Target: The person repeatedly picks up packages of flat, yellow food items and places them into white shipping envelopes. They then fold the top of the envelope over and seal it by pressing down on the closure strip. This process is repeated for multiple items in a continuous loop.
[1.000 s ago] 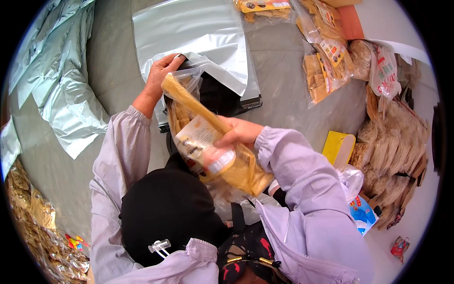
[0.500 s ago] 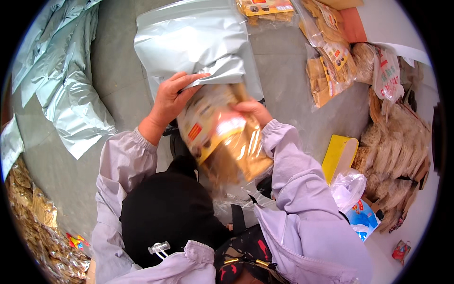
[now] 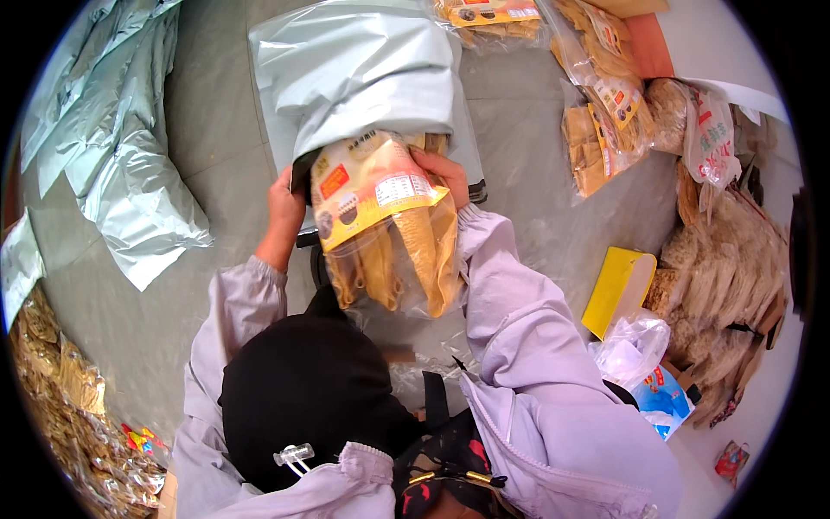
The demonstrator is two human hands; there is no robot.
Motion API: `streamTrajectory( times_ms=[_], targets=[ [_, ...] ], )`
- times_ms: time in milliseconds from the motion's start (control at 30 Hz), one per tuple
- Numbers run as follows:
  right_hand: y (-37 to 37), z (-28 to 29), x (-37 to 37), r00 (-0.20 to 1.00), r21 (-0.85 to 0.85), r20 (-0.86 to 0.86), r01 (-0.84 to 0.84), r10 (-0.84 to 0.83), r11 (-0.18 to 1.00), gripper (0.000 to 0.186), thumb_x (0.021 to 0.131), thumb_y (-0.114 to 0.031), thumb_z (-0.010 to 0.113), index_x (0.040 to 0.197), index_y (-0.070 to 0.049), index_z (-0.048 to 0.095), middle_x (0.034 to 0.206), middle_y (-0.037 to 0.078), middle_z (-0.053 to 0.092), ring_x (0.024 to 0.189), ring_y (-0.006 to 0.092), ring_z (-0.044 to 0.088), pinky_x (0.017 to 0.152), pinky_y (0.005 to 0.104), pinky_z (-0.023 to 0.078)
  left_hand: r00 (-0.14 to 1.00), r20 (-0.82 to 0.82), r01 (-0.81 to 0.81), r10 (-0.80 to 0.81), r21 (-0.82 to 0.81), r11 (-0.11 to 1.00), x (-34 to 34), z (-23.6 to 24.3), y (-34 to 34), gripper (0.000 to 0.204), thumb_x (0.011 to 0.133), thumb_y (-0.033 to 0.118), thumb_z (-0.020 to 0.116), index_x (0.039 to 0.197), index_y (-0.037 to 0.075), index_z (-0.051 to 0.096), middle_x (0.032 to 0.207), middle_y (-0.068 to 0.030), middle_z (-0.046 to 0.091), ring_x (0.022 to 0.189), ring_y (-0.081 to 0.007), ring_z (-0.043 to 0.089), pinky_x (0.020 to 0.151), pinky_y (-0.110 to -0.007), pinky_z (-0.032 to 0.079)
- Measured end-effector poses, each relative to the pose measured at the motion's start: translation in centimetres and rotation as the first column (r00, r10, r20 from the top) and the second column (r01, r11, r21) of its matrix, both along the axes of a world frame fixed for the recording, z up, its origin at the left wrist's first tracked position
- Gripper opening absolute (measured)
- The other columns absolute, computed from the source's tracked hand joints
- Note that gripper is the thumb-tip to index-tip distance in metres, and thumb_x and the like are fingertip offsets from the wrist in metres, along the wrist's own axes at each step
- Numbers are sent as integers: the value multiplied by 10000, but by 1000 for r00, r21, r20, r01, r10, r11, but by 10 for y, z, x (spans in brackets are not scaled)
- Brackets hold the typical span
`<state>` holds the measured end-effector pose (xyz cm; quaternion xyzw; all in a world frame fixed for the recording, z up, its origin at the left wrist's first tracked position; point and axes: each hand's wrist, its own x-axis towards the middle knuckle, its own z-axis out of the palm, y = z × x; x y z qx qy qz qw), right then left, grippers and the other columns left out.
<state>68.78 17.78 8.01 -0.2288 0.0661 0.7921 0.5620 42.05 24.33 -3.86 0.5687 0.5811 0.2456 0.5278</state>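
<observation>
The clear packet of tan strips (image 3: 367,232) is partway in: its far end is under the near edge of my grey poly mailer (image 3: 372,82), the rest sticking out. My right hand (image 3: 443,173) is closed on its right edge; my left hand's (image 3: 285,212) fingers, at the mouth's left corner, are hidden, so I can't tell that grip.

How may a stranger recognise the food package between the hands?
Find the large silvery bag at top centre. A clear package of tan strips protrudes from its mouth, between the left hand and the right hand. Unlike the packages at upper right, it sits partly inside the bag.
</observation>
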Motion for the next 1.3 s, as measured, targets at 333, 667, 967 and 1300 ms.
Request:
streamTrajectory(
  times_ms=[333,667,967,1300],
  targets=[
    [-36,-93,14,-608,94,766,-216,-209,972,286,838,-188,605,1053,1,592,937,163,657,885,228,641,805,331,501,976,80,-162,204,-363,918,-41,3,-58,348,859,32,458,1190,27,565,889,12,608,689,-53,526,556,-196,411],
    [-61,-106,59,-388,-335,841,174,378,926,320,764,-97,595,1077,-50,550,960,230,640,901,412,601,751,463,462,976,-202,71,-81,-55,996,-15,24,-43,311,817,27,455,1097,-8,587,798,-109,634,650,-143,600,535,-290,461],
    [-148,-33,31,-200,-151,972,-143,121,978,207,789,-69,551,980,-6,598,861,227,643,803,359,648,713,423,509,994,-32,-108,103,-377,920,-38,118,-52,221,864,129,456,878,-10,628,645,-40,573,484,-128,520,424,-274,412],
    [63,305,72,75,365,929,-38,-362,930,287,946,-193,451,1083,31,569,957,111,629,863,167,624,803,298,509,746,647,-83,157,-144,986,-15,380,86,198,933,174,469,953,12,580,809,-89,650,599,-160,613,471,-245,455]
  ],
)
